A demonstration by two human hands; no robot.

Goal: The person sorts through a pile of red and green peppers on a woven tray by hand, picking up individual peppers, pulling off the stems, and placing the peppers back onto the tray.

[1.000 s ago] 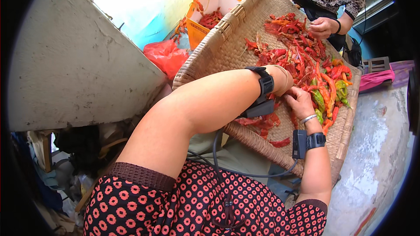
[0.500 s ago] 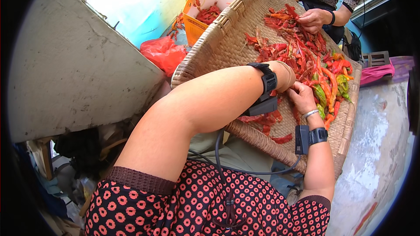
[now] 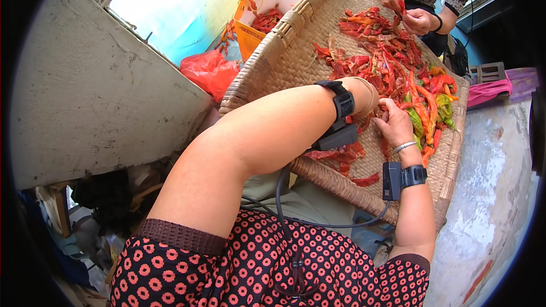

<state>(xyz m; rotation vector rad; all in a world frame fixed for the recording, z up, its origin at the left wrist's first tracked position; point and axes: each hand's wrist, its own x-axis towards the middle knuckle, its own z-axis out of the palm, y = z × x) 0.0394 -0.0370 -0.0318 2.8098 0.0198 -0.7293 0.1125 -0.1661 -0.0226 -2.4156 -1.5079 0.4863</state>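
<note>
Dried and fresh chili peppers [image 3: 392,59], mostly red with some orange and green, lie heaped in a shallow woven basket tray [image 3: 307,51] before me. Over the heap is my left hand [image 3: 364,94], turned so that its wrist covers its fingers. Close beside it, my right hand [image 3: 396,127] has thumb and fingers pinched together; what they hold is too small or hidden to name. Green peppers [image 3: 418,123] lie just right of that hand. Several red chili pieces [image 3: 344,156] are scattered under my left wrist, near the tray's front rim.
Across the tray a co-worker's hands [image 3: 420,21] pinch a red chili [image 3: 402,7]. An orange-sided box [image 3: 250,40] with red chilies stands beyond the left rim, near a red plastic bag [image 3: 210,72]. A grey panel [image 3: 108,85] rises at left. A cable [image 3: 335,225] crosses my lap.
The co-worker's hands have come together over the tray's far edge with a red chili between them. My right hand has shifted slightly up, its fingers now a little apart from my left hand.
</note>
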